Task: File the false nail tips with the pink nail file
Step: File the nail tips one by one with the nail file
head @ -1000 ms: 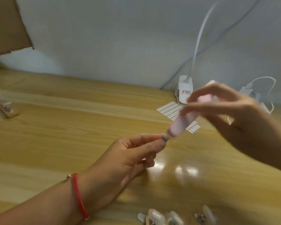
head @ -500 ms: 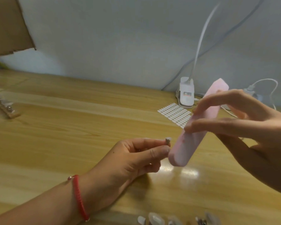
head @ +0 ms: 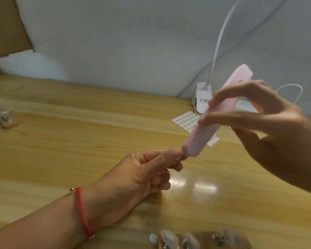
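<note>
My left hand (head: 147,173) pinches a small false nail tip (head: 178,161) between thumb and forefinger above the wooden table; most of the tip is hidden by the fingertips. My right hand (head: 269,133) holds the pink nail file (head: 221,115) between thumb and fingers. The file slants from upper right down to lower left, and its lower end touches the nail tip. Several more clear nail tips (head: 171,238) on a strip lie at the table's near edge.
A white sheet of small oval stickers (head: 185,119) lies behind the file. A white lamp base (head: 202,97) with a cable stands by the wall. A wooden strip with metal bits (head: 2,119) lies at far left. Brown cardboard (head: 5,26) sits top left.
The file has swung up and back down: half a second ago its lower end hung beside and below the nail tip, now that end presses on the tip. My left hand has barely moved.
</note>
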The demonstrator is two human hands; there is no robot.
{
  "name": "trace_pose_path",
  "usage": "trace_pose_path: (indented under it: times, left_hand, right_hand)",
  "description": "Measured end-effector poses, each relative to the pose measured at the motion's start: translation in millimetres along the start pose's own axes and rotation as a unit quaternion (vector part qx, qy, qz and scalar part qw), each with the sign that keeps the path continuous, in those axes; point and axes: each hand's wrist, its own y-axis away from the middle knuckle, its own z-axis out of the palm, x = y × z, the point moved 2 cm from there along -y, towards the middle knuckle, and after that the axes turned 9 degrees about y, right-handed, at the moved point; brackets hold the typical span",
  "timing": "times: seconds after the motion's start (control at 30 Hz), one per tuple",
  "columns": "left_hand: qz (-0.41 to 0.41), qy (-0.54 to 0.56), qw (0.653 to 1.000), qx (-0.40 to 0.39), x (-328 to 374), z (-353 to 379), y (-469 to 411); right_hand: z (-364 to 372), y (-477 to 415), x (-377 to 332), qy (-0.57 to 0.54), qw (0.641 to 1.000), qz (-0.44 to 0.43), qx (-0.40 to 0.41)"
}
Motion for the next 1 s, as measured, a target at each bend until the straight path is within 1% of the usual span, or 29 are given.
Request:
trace_pose_path:
  times: [0.07, 0.13, 0.17, 0.2, 0.27, 0.3, 0.33, 0.47, 0.5, 0.6, 0.63, 0.73, 0.77, 0.87, 0.9, 0.93, 1.0]
  left_hand:
    - [0.003, 0.005, 1.000, 0.011, -1.3, -1.2, -1.4]
    - [0.009, 0.015, 1.000, 0.011, -1.3, -1.4, -2.9]
    - [0.009, 0.014, 1.000, 0.009, -0.7, -1.5, -3.3]
    - [0.005, 0.011, 1.000, 0.009, -0.2, -1.4, -3.4]
    - [0.000, 0.012, 1.000, 0.013, -0.1, -1.6, -2.7]
    - [0.000, 0.014, 1.000, 0.013, -0.6, -2.0, -2.3]
    - [0.000, 0.013, 1.000, 0.009, -1.1, -2.1, -2.1]
    - [0.002, 0.009, 1.000, 0.011, -0.8, -1.6, -3.8]
    - [0.002, 0.004, 1.000, 0.012, -1.1, -1.4, -3.8]
    - [0.003, 0.014, 1.000, 0.009, -2.3, -1.2, -3.1]
    - [0.000, 0.020, 1.000, 0.006, -2.4, -1.6, -3.5]
    - [-0.007, 0.013, 1.000, 0.011, -1.7, -1.8, -2.9]
    - [-0.006, 0.013, 1.000, 0.006, -0.8, -0.6, -3.1]
    - [0.010, 0.025, 1.000, 0.015, -0.4, 1.5, -3.2]
    - [0.010, 0.024, 1.000, 0.010, -0.2, 2.3, -2.4]
    - [0.006, 0.020, 1.000, 0.005, 0.0, 2.4, -2.2]
    - [-0.001, 0.013, 1.000, 0.007, 1.3, 4.3, -0.7]
  right_hand:
    - [4.8, 2.8, -7.9, 0.005, 1.000, -0.025, 0.005]
    - [15.3, 9.4, -28.0, 0.022, 0.996, -0.091, -0.009]
    - [16.3, 10.3, -30.5, 0.034, 0.993, -0.108, -0.015]
    - [12.8, 7.6, -23.1, 0.034, 0.995, -0.094, -0.015]
    - [2.2, -3.4, -3.2, 0.018, 1.000, -0.016, -0.004]
    - [0.3, -7.5, 1.3, 0.020, 1.000, 0.007, 0.006]
    - [2.8, -7.5, -1.1, 0.017, 1.000, 0.010, 0.011]
    - [21.2, 5.1, -32.2, -0.049, 0.998, -0.039, 0.015]
    - [18.8, 2.9, -26.7, -0.038, 0.999, -0.039, 0.006]
    - [7.6, -3.3, -3.3, -0.018, 1.000, 0.005, -0.001]
    - [9.9, 0.7, -7.5, -0.023, 1.000, -0.002, -0.002]
    - [22.3, 12.3, -37.4, -0.048, 0.992, -0.111, -0.034]
    - [20.5, 8.8, -33.9, -0.050, 0.991, -0.116, -0.036]
    - [9.6, -9.4, -5.1, -0.034, 0.999, -0.030, -0.026]
    - [9.8, -9.6, -2.4, -0.032, 0.999, -0.020, -0.023]
    - [13.9, -5.2, -7.6, -0.039, 0.999, -0.016, -0.024]
    - [21.0, 3.9, -28.0, -0.071, 0.996, -0.047, -0.036]
